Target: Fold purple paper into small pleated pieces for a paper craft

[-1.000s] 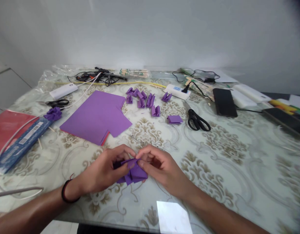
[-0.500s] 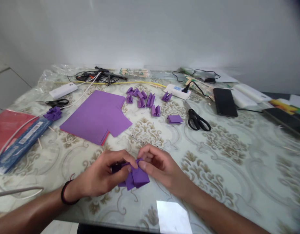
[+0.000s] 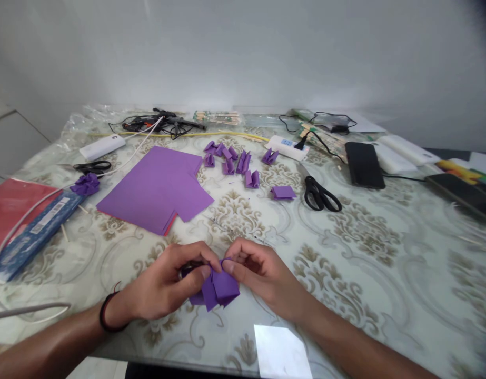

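A folded piece of purple paper [image 3: 222, 287] is held between both hands near the front of the table. My left hand [image 3: 175, 279] pinches its left side between thumb and fingers. On the upper right edge, my right hand [image 3: 256, 266] grips it with thumb and forefinger. Part of the paper is hidden behind the left fingers, where something dark also shows. Farther back lie several small folded purple paper pieces [image 3: 229, 166] and a flat folded purple piece [image 3: 283, 193]. Flat purple sheets [image 3: 151, 184] are stacked to the left, with red showing beneath.
Black-handled scissors [image 3: 321, 195] lie right of the folded pieces, near a white power strip [image 3: 288, 147] and a black phone [image 3: 364, 165]. A blue box [image 3: 39, 231], a crumpled purple paper flower [image 3: 85, 183] and a second pair of scissors [image 3: 91, 167] are at left. A white cable [image 3: 19, 218] crosses there.
The folded purple paper has shifted and tilted slightly in my fingers. Both hands stay in nearly the same place and keep their hold.
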A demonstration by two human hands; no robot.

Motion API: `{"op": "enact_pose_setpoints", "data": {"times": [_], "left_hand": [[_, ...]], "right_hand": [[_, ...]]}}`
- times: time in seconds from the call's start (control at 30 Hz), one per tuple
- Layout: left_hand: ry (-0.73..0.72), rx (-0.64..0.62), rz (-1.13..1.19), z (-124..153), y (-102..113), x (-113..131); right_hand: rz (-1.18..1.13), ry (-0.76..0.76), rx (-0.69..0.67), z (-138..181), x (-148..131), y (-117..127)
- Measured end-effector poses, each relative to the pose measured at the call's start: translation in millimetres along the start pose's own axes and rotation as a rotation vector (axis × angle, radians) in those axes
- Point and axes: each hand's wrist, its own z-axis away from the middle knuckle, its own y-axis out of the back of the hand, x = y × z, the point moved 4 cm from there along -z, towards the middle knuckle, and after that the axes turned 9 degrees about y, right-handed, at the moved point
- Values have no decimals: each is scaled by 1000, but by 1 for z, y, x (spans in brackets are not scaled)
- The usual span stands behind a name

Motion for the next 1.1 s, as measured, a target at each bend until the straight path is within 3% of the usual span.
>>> {"op": "enact_pose_setpoints", "data": {"times": [0.23, 0.43, 0.83, 1.03, 1.1], "left_hand": [[96, 55, 51, -4, -4, 0], [164, 6, -136, -6, -1, -1], [224, -33, -68, -6, -3, -8], [194, 156, 110, -8, 4, -13], [187, 169, 178, -8, 4, -16]], "right_hand": [[34, 29, -9, 1, 2, 1], [73, 82, -27, 0, -1, 1], [185, 66, -44, 2, -1, -1], [90, 38, -87, 1, -2, -2], [98, 27, -57, 1, -2, 0]]}}
